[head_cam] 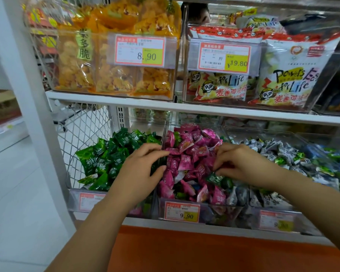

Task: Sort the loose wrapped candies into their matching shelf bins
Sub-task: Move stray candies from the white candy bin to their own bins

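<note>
Three clear bins sit on the lower shelf. The left bin (75, 201) holds green wrapped candies (108, 154). The middle bin (220, 211) holds pink wrapped candies (188, 152) with stray green candies (219, 178) and grey ones at its front. The right bin (306, 218) holds grey-white candies (283, 152) mixed with green and blue ones. My left hand (141, 169) lies over the divider between the left and middle bins, fingers loosely curled on the pink candies. My right hand (241, 163) reaches into the middle bin, fingertips down among pink candies beside a stray green one.
The upper shelf (165, 107) overhangs the bins and carries clear boxes of yellow snack bags (114, 61) and white-red snack packs (283, 75). A white upright post (28, 95) stands at left. An orange panel (204, 252) runs below. Someone's head shows behind the shelf (199, 13).
</note>
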